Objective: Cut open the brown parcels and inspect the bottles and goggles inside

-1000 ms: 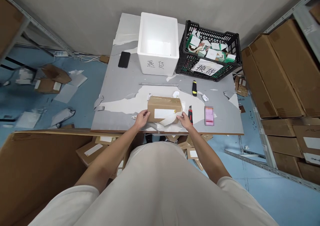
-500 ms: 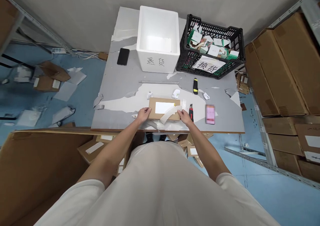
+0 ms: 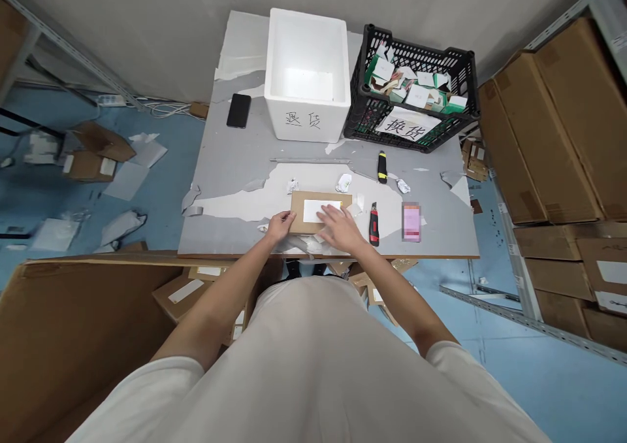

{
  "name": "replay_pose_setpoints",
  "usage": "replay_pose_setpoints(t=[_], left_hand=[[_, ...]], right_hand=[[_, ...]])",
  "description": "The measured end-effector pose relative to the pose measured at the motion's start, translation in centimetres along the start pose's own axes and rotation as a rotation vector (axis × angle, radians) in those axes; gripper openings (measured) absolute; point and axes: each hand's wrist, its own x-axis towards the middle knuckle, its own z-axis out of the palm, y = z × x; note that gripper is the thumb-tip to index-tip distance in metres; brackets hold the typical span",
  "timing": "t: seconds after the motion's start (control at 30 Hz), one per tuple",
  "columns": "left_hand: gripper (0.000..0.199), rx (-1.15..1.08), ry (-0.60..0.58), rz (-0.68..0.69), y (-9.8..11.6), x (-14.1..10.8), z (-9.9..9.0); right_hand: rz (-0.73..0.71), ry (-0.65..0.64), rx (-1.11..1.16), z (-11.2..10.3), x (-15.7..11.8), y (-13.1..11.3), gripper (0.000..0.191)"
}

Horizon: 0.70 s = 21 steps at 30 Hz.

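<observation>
Right hand (image 3: 341, 229) shifts from end of carton (image 3: 318, 196) to label (image 3: 310, 212) | right grip spread; left hand (image 3: 280, 226) holding carton | step: likely label handling | next needs carton steady

Off-white shirt (image 3: 313, 358), short sleeves (image 3: 169, 377), dark footwear (image 3: 292, 270)

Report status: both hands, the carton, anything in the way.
Left hand on left end of carton. Right hand spread open, partly covering the white label. Carton label side up. Red-black cutter close by, right of carton, not touching.
</observation>
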Motion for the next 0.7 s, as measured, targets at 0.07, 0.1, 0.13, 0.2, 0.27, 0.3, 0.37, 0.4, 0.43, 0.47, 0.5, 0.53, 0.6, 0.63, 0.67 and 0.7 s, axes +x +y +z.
replay_pose_setpoints(t=[0.07,0.1,0.13,0.2,0.27,0.3,0.37,0.4,0.43,0.47,0.5,0.53,0.6,0.63,0.67,0.7], left_hand=[[0.059,-0.01,0.002,-0.003,-0.1,0.0,0.0],[0.06,-0.015,0.002,-0.005,-0.1,0.0,0.0],[0.06,-0.02,0.0,-0.007,-0.2,0.0,0.0],[0.06,-0.03,-0.002,-0.011,-0.3,0.1,0.0],[0.059,-0.038,0.0,-0.015,-0.4,0.1,-0.1],[0.058,-0.042,0.001,-0.017,-0.5,0.1,-0.1],[0.059,-0.05,0.002,-0.02,-0.5,0.2,-0.1],[0.059,-0.054,0.002,-0.021,-0.6,0.2,-0.1],[0.06,-0.06,0.001,-0.023,-0.6,0.3,0.0],[0.06,-0.066,0.001,-0.026,-0.7,0.3,0.0],[0.06,-0.074,0.0,-0.029,-0.7,0.3,0.0],[0.059,-0.084,-0.001,-0.032,-0.8,0.2,0.0],[0.055,-0.107,-0.011,-0.038,-1.0,0.1,0.0],[0.053,-0.12,-0.02,-0.041,-1.1,0.0,-0.1],[0.052,-0.134,-0.032,-0.045,-1.3,-0.2,-0.2],[0.051,-0.147,-0.045,-0.05,-1.5,-0.3,-0.3]], right_hand=[[-0.025,-0.116,-0.072,0.8,0.0,0.3,0.056],[-0.008,-0.135,-0.103,1.2,-0.3,0.8,0.053],[0.013,-0.141,-0.126,1.5,-0.8,1.4,0.049],[0.035,-0.14,-0.136,1.7,-2.3,2.9,0.043],[0.055,-0.097,-0.089,1.5,-4.1,4.4,0.042],[0.086,-0.041,-0.044,1.4,-4.9,5.0,0.041],[0.229,0.166,0.078,1.5,-6.3,6.2,0.037],[0.346,0.295,0.16,1.7,-6.7,6.6,0.034],[0.475,0.411,0.248,2.1,-7.0,7.0,0.032],[0.595,0.493,0.333,2.6,-7.0,7.3,0.032],[0.69,0.537,0.407,3.2,-6.9,7.5,0.033],[0.749,0.542,0.467,3.9,-6.6,7.6,0.036],[0.769,0.483,0.544,5.2,-5.9,7.8,0.039],[0.752,0.448,0.569,5.8,-5.6,7.8,0.041],[0.735,0.418,0.601,6.3,-5.4,7.9,0.043],[0.711,0.383,0.632,6.6,-5.3,7.9,0.048]])
